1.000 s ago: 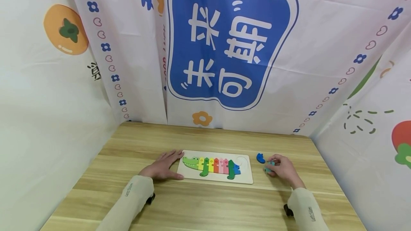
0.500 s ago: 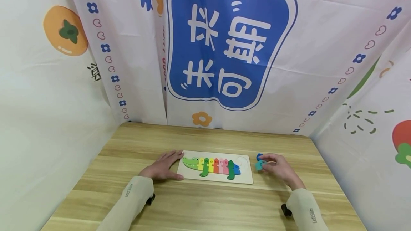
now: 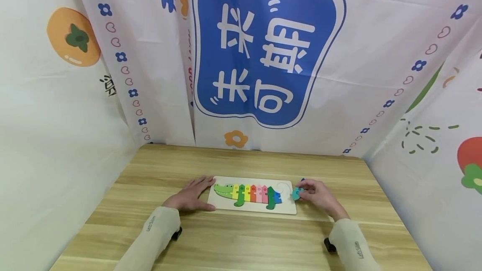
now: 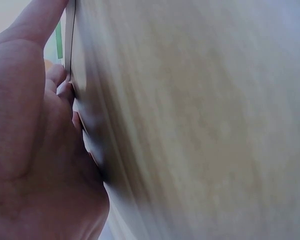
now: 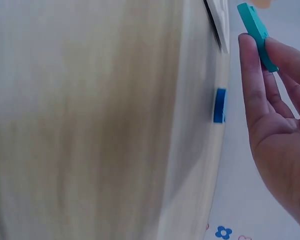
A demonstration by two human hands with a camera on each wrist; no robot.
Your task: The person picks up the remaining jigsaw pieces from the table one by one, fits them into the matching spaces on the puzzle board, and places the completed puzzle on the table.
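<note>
A pale wooden puzzle board lies on the table, its colourful crocodile picture partly filled with pieces from the green head to a blue piece. At the bare tail end, a curved outline shows. My left hand rests at the board's left end, thumb and fingers spread along its edge. Over the board's right edge, my right hand pinches a teal puzzle piece between thumb and fingers. The right wrist view shows this teal piece tilted and above the table.
A loose dark blue puzzle piece lies on the table beyond the right hand, mostly hidden by it in the head view. The wooden table meets printed cloth hangings at the back and sides.
My right hand has moved left with the teal piece, from the table beside the blue piece to the board's right edge. The left hand has stayed in place.
</note>
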